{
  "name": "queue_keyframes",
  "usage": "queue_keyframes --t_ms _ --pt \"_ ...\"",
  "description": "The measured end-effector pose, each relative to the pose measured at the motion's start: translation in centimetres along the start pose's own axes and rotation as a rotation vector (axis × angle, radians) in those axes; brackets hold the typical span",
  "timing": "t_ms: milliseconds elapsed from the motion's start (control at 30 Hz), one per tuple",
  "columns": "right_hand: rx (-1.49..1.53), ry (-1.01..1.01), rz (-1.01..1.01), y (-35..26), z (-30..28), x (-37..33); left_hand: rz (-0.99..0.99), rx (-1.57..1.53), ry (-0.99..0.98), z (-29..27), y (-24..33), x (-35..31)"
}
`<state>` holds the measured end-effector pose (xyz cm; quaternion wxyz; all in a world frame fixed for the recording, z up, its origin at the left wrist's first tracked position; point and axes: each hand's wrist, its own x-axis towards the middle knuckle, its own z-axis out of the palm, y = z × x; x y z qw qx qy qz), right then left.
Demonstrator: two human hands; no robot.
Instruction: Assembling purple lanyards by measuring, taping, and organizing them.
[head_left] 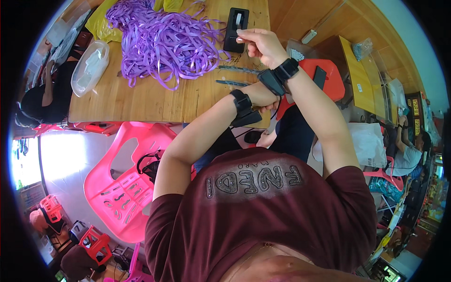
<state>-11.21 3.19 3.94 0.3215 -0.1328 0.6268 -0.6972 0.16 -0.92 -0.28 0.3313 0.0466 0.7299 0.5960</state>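
Note:
My right hand [264, 46] is raised over the table's right side, thumb and forefinger pinched together beside a black tape dispenser [231, 41] with a white roll. Anything between those fingertips is too small to make out. My left hand [263, 96] is at the table's right edge, below the right wrist. The right forearm and wristband partly cover it, so its grip is hidden. Left of the dispenser spreads a large tangled heap of purple ribbon [162, 47]. Two slim dark tools [231, 83] lie on the wood near my wrists.
On the wooden table [141, 104], a clear plastic tub [90, 68] stands at the left by a yellow bag [101, 26]. A red stool [331, 77] with a dark phone [320, 75] is at the right. A pink chair [117, 188] stands at my left. Other people sit farther off.

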Motion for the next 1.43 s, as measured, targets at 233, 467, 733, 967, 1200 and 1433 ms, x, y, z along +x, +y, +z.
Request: queue_keyframes --t_ms 233,467,733,967,1200,1433 --pt "0.146 -0.044 0.249 1.9 -0.1 -0.4 -0.009 -0.075 0.046 0.5 0.7 -1.3" --pt "-0.107 -0.072 0.334 2.7 -1.3 0.6 -0.044 -0.057 0.032 0.6 0.9 -0.7" --pt "-0.7 -0.37 0.043 -3.3 -9.2 -6.9 0.002 -0.08 0.039 0.7 0.0 -0.2" --pt "-0.934 -0.378 -0.011 0.4 -13.6 -8.1 -0.032 -0.116 0.018 0.5 0.4 0.2" --pt "-1.049 -0.4 -0.186 1.1 -12.9 -7.7 -0.041 -0.174 0.005 0.6 -0.2 0.7" --pt "-1.396 -0.186 0.02 -0.7 -10.5 -9.0 -0.106 -0.155 0.029 0.8 0.7 0.1"
